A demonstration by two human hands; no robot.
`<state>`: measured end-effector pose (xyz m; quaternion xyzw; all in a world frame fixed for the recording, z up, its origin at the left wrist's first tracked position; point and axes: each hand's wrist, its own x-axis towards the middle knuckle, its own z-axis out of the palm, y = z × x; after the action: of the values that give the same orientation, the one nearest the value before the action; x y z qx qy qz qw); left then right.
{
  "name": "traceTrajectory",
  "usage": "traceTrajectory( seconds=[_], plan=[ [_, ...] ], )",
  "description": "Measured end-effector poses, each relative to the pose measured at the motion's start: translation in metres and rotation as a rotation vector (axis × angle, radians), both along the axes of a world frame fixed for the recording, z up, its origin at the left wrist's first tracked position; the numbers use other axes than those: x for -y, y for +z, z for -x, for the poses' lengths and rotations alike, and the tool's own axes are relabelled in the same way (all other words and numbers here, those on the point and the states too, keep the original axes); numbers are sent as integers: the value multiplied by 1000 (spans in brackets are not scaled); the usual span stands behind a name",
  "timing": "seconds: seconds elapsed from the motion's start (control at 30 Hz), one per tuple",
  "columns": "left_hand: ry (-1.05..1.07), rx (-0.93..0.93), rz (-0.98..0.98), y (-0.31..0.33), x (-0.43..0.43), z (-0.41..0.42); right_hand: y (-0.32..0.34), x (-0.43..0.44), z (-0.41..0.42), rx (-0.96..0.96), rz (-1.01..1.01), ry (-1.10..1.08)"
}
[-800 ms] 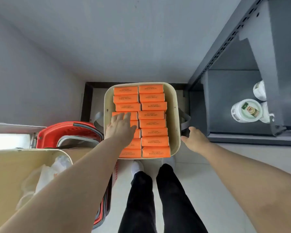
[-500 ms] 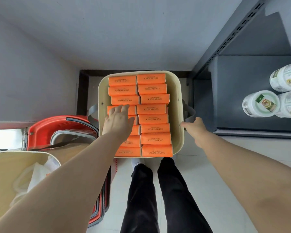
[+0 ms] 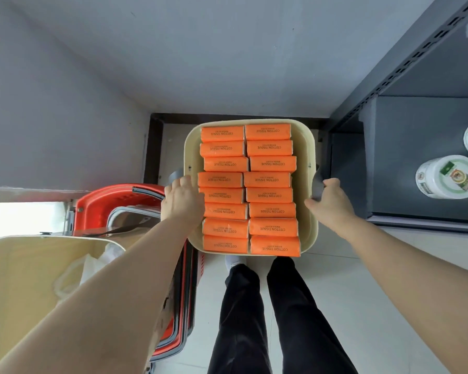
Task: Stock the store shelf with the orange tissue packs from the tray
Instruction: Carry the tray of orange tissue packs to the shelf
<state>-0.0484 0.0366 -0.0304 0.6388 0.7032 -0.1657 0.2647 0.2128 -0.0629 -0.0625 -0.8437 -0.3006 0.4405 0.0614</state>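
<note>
The pale floor carries the person's feet and a red basket at left. The dark shelf carries white jars. What the tray of packs rests on is hidden.

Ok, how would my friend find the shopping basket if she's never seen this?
Find the cream tray full of orange packs in the middle of the picture. Look just left of it for the basket. It is the only bright red thing there; the tray and the bin next to it are both cream.
</note>
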Motion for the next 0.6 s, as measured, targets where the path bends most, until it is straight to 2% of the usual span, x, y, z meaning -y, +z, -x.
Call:
traceTrajectory(
  seconds=[0.13, 0.3, 0.5, 0.6],
  plan=[
    [126, -24, 28, -5, -21, 17, 5, -10, 4, 102, 68, 154],
    [117, -44, 66, -31, -44, 25, -3, -10, 13, 164, 45, 153],
    [150, 57, 158, -55, -62, 35, -16, -9, 15, 171, -5, 44],
    [158, 80, 207, -45, -61, 38, -14, -10, 14, 148, -25, -59]
  ],
)
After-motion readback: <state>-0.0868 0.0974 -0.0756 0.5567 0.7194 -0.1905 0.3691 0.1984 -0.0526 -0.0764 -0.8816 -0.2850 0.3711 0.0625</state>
